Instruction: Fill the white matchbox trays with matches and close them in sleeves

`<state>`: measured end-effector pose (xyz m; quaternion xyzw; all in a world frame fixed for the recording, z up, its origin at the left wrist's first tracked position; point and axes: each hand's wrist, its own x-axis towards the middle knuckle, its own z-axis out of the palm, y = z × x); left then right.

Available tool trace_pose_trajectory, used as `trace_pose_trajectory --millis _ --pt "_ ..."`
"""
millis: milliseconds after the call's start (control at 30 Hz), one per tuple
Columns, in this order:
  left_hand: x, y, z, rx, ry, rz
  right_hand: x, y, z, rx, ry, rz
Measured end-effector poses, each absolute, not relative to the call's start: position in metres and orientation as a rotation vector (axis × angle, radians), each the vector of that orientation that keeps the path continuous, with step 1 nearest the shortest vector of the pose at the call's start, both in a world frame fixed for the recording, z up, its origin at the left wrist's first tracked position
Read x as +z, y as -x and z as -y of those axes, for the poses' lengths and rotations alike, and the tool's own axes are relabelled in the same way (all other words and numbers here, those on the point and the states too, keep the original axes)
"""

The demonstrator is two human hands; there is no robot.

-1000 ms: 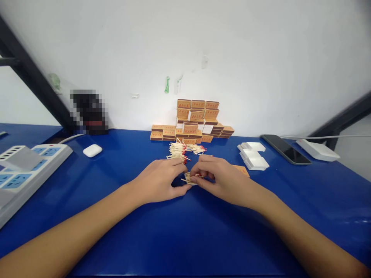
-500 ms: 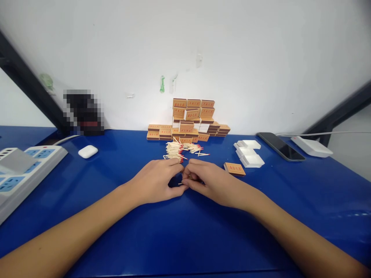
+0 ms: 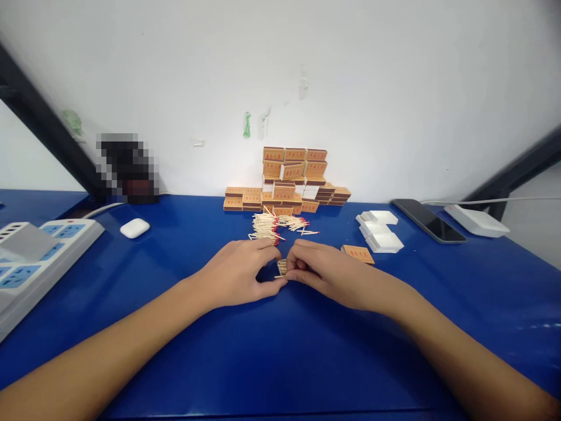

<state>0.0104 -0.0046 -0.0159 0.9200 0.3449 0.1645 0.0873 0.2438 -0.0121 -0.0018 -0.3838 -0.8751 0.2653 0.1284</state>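
Note:
Between my hands sits a small matchbox tray [image 3: 281, 266] with several matchsticks lying in it; its right part is hidden by my fingers. My left hand [image 3: 241, 272] curves around its left side, fingertips at the far edge and thumb at the near edge. The thumb and fingers of my right hand [image 3: 328, 270] are pinched together over the tray's right end, on matches there, their tips partly hidden. A pile of loose red-headed matches [image 3: 265, 226] lies just beyond my left hand. Past my right wrist is a closed orange matchbox [image 3: 358, 254].
Orange matchboxes [image 3: 294, 155] are stacked against the white wall. White empty trays [image 3: 380, 232], a phone [image 3: 429, 221] and a white box-shaped device [image 3: 477, 221] are on the right. A white earbud case [image 3: 135, 228] and a power strip [image 3: 65, 248] are on the left of the blue table [image 3: 280, 356].
My right hand has shifted slightly right, uncovering matchsticks inside the tray. My left hand keeps its grip. The whole view has shifted slightly.

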Motion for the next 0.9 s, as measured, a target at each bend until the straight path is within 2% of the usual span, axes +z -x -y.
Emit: trace_pose_trajectory --millis 367,900 --pt "-0.017 -0.010 0.005 0.502 -2.755 -1.022 -0.001 -0.244 0.014 0.778 1.107 2.556" --pt "-0.016 -0.009 0.004 0.495 -2.744 -1.032 0.010 -0.251 0.014 0.542 1.188 2.557"
